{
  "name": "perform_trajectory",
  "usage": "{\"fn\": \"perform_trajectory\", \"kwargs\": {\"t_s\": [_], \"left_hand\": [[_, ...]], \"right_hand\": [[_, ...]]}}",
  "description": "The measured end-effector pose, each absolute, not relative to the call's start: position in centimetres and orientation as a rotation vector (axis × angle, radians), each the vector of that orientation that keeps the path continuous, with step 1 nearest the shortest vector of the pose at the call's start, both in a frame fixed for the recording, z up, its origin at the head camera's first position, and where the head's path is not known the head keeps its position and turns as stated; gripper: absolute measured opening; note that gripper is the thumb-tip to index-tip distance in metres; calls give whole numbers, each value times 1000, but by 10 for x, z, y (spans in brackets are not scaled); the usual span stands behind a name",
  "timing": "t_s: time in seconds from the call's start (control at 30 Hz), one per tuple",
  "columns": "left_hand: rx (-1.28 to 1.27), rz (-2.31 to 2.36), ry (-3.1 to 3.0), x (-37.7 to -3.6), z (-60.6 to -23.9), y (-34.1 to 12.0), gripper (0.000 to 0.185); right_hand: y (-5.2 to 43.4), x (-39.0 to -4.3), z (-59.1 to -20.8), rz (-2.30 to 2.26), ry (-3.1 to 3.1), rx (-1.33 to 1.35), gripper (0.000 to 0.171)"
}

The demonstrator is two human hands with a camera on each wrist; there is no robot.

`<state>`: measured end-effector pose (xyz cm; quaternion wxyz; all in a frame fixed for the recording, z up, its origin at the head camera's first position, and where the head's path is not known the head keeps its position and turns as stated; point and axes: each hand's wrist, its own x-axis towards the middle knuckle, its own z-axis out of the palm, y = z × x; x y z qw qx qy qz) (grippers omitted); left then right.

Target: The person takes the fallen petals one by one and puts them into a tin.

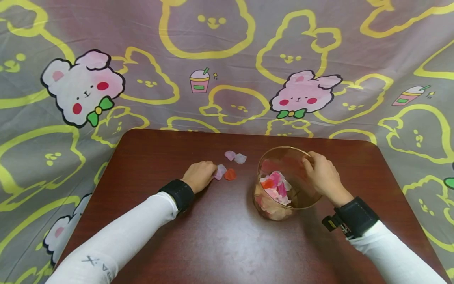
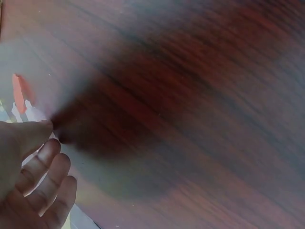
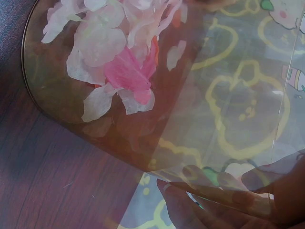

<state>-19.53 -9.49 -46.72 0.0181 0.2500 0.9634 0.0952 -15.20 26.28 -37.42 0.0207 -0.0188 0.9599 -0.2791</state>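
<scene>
Pinching a pale petal (image 1: 220,172) with left hand (image 1: 200,176) near table (image 1: 220,244) middle; right hand (image 1: 324,177) gripping glass bowl (image 1: 283,185) rim. Could tip bowl, spilling petals, if grip pulls sideways.

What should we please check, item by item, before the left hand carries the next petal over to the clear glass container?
1. Left hand on a petal: ok, its fingertips touch the pale pink fabric petal on the dark brown wooden table.
2. Firm pinch on that petal: cannot tell; the left wrist view is blurred.
3. Clear round glass container steadied: ok, the right hand grips its rim.
4. Container upright: ok, with pink and white petals inside.
5. Petals left outside: not ok; an orange-red petal and two pale ones lie on the table.
</scene>
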Motion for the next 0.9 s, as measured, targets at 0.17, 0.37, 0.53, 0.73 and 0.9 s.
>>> {"fn": "perform_trajectory", "kwargs": {"t_s": [0.17, 0.37, 0.53, 0.73, 0.9], "left_hand": [[780, 283, 2998, -196, -468, -95, 6], [790, 294, 3004, -198, -464, -98, 7], [788, 318, 3032, -203, -453, -103, 5], [782, 358, 3060, -212, -437, -106, 4], [810, 377, 3078, -220, -420, -99, 5]], "right_hand": [[264, -153, -374, -864, 2980, -57, 24], [264, -153, -374, -864, 2975, -59, 25], [263, -154, -374, -865, 2975, -59, 25], [263, -154, -373, -867, 2971, -65, 25], [263, -153, -373, -855, 2977, -65, 27]]}}
